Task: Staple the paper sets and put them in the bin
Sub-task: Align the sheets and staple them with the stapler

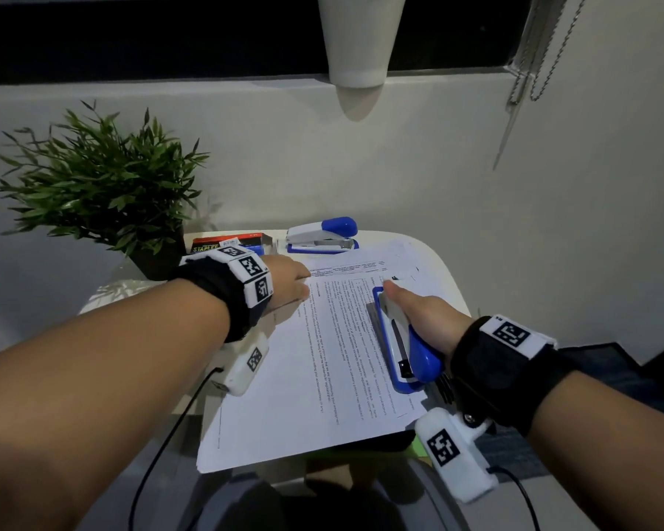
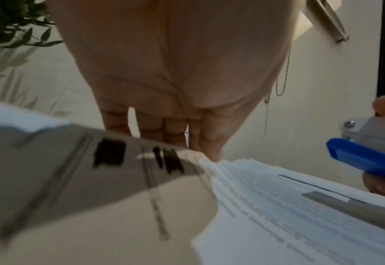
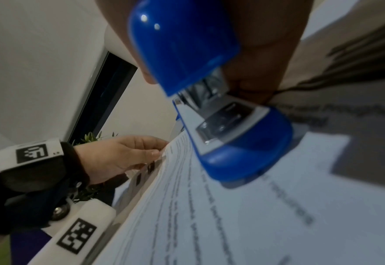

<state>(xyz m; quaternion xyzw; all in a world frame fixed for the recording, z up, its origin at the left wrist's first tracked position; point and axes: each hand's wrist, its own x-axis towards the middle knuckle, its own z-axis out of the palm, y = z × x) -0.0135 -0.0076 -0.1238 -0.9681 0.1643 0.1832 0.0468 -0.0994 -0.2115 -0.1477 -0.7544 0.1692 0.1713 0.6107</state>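
A stack of printed paper sheets (image 1: pixel 315 377) lies on a small white table (image 1: pixel 443 268), and its near end overhangs the table edge. My left hand (image 1: pixel 288 279) pinches the stack's far left edge between thumb and fingers; the right wrist view shows this pinch by the left hand (image 3: pixel 123 154) on the paper (image 3: pixel 232 224). My right hand (image 1: pixel 426 316) grips a blue-and-white stapler (image 1: pixel 403 339) over the right part of the top sheet, nose pointing away from me. The stapler (image 3: pixel 232 134) has its blue base against the paper. In the left wrist view the stapler (image 2: pixel 364 161) hangs just above the paper (image 2: pixel 277 206).
A second blue-and-white stapler (image 1: pixel 322 235) sits at the table's back edge, next to a box of staples (image 1: pixel 231 243). A potted green plant (image 1: pixel 100 185) stands at the back left. A white pot (image 1: pixel 361 40) rests on the sill above, with a blind chain (image 1: pixel 552 51) to the right.
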